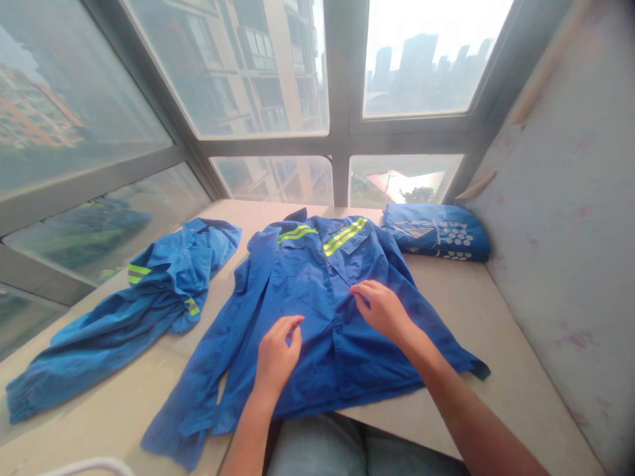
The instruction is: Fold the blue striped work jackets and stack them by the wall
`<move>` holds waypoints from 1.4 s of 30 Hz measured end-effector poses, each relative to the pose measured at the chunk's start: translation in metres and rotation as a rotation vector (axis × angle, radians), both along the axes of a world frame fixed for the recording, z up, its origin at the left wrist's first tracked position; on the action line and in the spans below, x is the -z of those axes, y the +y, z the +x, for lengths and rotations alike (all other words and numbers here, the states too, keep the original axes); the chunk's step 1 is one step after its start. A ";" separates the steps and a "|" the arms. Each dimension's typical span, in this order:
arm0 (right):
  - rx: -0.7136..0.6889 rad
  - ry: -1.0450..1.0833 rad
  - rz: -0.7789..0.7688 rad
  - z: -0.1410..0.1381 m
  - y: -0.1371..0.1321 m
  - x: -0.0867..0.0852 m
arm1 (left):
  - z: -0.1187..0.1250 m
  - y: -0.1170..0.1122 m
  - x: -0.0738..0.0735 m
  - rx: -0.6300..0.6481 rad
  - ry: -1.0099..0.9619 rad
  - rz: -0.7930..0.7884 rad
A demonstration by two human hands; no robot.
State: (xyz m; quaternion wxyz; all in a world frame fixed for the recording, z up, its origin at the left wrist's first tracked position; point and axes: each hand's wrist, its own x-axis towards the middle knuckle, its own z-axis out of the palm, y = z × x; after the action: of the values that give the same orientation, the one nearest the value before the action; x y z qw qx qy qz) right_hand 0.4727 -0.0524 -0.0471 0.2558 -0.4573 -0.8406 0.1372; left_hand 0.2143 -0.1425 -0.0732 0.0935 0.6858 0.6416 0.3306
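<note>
A blue work jacket (pixel 307 284) with yellow-green reflective stripes lies spread front side up, its collar toward the window and its sleeves out to both sides. Over its lower left front is my left hand (pixel 278 350), fingers loosely curved and thumb apart, holding nothing that I can see. My right hand (pixel 381 307) is above the jacket's right front, close to the button placket. Its fingers are half bent with a gap to the thumb, and no cloth shows between them. Whether either hand touches the cloth I cannot tell.
Left of the jacket lies a crumpled blue garment (pixel 163 291) with reflective bands. A folded blue bundle with white print (pixel 436 231) sits at the back right by the wall (pixel 560 251). Windows (pixel 268 178) border the pale tabletop (pixel 476 311). A white curved object (pixel 92 466) shows bottom left.
</note>
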 end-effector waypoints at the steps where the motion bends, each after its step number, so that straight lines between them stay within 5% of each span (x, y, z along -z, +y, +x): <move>1: -0.001 -0.065 -0.068 -0.020 0.015 -0.003 | 0.015 0.020 0.002 0.019 -0.007 -0.035; 5: 0.120 -0.321 -0.270 -0.060 0.063 0.007 | 0.048 0.085 0.009 0.043 0.116 -0.208; 10: 0.226 -0.383 -0.355 -0.057 0.091 0.031 | 0.059 0.128 0.023 0.069 0.182 -0.270; 17: 0.257 -0.220 -0.540 -0.045 0.121 0.041 | 0.054 0.146 0.038 0.053 0.256 -0.389; 25: 0.211 0.376 -0.713 -0.065 0.152 0.024 | 0.052 0.147 0.036 0.044 0.276 -0.462; 30: 0.252 0.645 -0.684 -0.077 0.144 0.034 | 0.049 0.150 0.038 0.076 0.235 -0.471; 33: 0.261 0.623 -0.470 -0.069 0.124 0.043 | 0.046 0.151 0.039 0.080 0.203 -0.455; 37: 0.181 0.362 -0.129 -0.052 0.082 0.045 | 0.045 0.152 0.040 0.082 0.163 -0.446; 42: 0.223 -0.159 -0.286 -0.047 0.045 0.039 | 0.044 0.157 0.040 0.114 0.096 -0.424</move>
State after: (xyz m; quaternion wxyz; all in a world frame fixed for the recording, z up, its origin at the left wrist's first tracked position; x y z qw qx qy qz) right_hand 0.4258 -0.0077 -0.0863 0.1345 -0.5885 -0.7744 0.1893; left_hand 0.2583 0.0143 -0.1131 0.2233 0.7008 0.6607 0.1497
